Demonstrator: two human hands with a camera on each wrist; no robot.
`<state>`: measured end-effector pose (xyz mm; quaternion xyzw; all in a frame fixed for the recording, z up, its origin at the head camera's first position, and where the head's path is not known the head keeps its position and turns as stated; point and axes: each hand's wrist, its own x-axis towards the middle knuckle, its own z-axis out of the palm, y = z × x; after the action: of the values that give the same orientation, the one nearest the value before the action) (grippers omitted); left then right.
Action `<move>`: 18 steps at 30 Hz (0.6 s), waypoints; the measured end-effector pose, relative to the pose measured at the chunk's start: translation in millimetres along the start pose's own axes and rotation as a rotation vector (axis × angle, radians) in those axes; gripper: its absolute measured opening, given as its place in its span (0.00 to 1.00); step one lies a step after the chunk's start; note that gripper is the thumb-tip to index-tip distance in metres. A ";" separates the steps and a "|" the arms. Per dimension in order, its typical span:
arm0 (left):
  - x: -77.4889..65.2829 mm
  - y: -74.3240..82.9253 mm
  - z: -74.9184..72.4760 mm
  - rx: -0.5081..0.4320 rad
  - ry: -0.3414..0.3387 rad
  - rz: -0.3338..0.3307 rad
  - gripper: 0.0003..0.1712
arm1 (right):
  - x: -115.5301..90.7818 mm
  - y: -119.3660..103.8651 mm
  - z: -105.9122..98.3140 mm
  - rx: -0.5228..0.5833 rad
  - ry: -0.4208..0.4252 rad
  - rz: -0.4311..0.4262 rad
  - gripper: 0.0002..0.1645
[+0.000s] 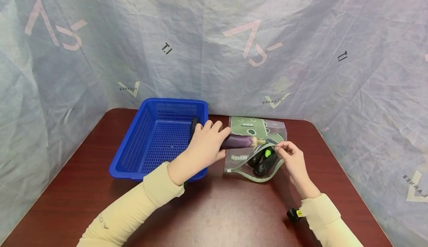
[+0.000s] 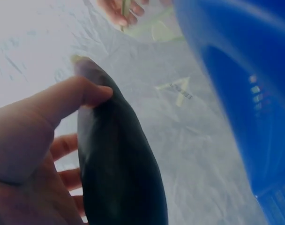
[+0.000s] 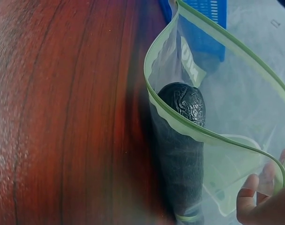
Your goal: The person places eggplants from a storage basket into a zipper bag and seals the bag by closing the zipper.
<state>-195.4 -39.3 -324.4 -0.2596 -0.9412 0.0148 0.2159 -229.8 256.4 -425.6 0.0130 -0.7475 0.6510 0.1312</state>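
My left hand (image 1: 204,145) grips a long purple eggplant (image 1: 237,142) crosswise, its pale stem end pointing at the mouth of a clear zip bag. In the left wrist view the thumb lies along the eggplant's dark body (image 2: 116,154). My right hand (image 1: 294,161) pinches the green-edged rim of the zip bag (image 3: 198,129) between thumb and fingers, and the mouth gapes. Inside the bag lie dark, long vegetables (image 1: 265,165), one with a bright green tip. The right wrist view shows a wrinkled, dark rounded end (image 3: 182,101) near the bag's opening.
A blue perforated basket (image 1: 125,154) stands left of the bag, under and behind the left hand. A dark, rough-skinned end (image 1: 194,124) shows at its right side. By the right sleeve is a small black item (image 1: 293,214) with a yellow tag. Grey sheeting (image 1: 200,72) hangs behind the table.
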 end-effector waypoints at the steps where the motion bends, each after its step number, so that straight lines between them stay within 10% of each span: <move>1: 0.2 2.9 -0.2 0.007 0.005 -0.009 0.32 | 0.4 0.2 -0.1 0.004 0.000 0.003 0.08; 18: -0.4 49.9 13.4 0.095 0.039 -0.107 0.32 | 2.2 1.3 0.1 0.063 0.018 0.020 0.05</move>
<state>-176.6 4.9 -343.7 -0.1987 -0.9476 0.0430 0.2466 -232.2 256.8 -426.4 0.0039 -0.7256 0.6755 0.1310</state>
